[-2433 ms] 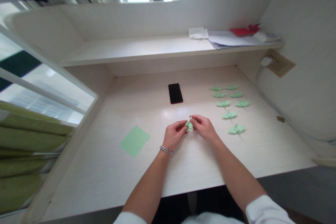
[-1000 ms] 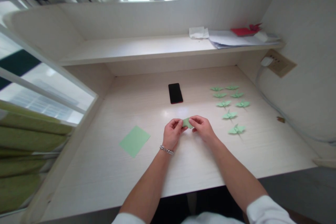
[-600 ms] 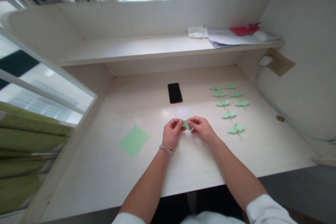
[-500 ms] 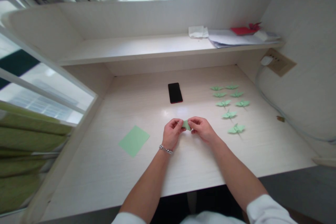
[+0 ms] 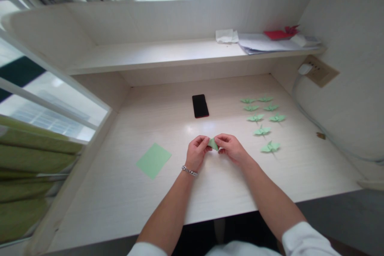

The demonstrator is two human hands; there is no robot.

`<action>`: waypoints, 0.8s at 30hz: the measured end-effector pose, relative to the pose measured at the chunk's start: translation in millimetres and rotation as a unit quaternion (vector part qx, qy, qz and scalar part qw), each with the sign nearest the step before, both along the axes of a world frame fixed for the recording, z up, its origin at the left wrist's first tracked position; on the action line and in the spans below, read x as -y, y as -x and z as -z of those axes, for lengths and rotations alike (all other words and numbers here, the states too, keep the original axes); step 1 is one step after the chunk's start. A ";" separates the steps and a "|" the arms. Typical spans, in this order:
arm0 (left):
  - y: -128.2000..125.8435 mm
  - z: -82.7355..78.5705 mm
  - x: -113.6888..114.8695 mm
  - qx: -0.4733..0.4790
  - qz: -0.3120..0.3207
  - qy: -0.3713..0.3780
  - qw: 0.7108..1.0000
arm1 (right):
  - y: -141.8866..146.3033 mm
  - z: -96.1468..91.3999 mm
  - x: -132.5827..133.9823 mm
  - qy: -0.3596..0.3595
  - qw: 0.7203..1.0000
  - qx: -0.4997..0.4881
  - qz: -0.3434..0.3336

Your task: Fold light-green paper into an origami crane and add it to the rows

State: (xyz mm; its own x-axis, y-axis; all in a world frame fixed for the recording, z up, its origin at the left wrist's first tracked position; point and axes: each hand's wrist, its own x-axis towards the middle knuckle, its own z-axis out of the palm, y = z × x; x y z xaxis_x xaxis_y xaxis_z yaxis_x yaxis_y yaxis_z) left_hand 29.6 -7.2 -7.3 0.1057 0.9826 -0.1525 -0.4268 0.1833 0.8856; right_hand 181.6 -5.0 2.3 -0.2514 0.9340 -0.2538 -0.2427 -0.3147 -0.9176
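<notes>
Between my two hands is a small folded piece of green paper (image 5: 213, 144), its visible part pointed like a triangle. My left hand (image 5: 197, 152), with a chain bracelet (image 5: 189, 171) at the wrist, pinches its left side. The right side is pinched by my right hand (image 5: 231, 147). Fingers cover both ends of the paper, so its whole shape is hidden. Left of my hands a flat green paper sheet (image 5: 154, 161) lies on the desk. Several folded green paper cranes (image 5: 262, 130) stand in two columns to the right.
A black phone (image 5: 200, 106) lies on the desk (image 5: 156, 108) beyond my hands. Above the back, a shelf (image 5: 150, 54) bears white papers (image 5: 258, 44) and a red folded item (image 5: 277, 35). A cable (image 5: 312, 118) runs from the wall socket (image 5: 321, 71) along the right wall.
The paper between my fingers has shifted slightly, and its visible part now looks more triangular. Both hands have stayed almost in the same place.
</notes>
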 end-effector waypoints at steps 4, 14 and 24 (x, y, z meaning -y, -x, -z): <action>-0.5 -1.1 0.1 -0.012 -0.004 -0.004 1.000 | 0.4 -1.5 0.7 0.001 1.000 0.003 -0.007; 1.9 2.2 -0.5 -0.007 0.016 -0.012 1.000 | 0.2 -4.3 1.3 0.001 1.000 0.006 -0.018; 5.5 1.3 -0.9 -0.010 0.028 -0.019 0.999 | 1.0 2.4 -0.3 -0.027 0.999 0.032 -0.016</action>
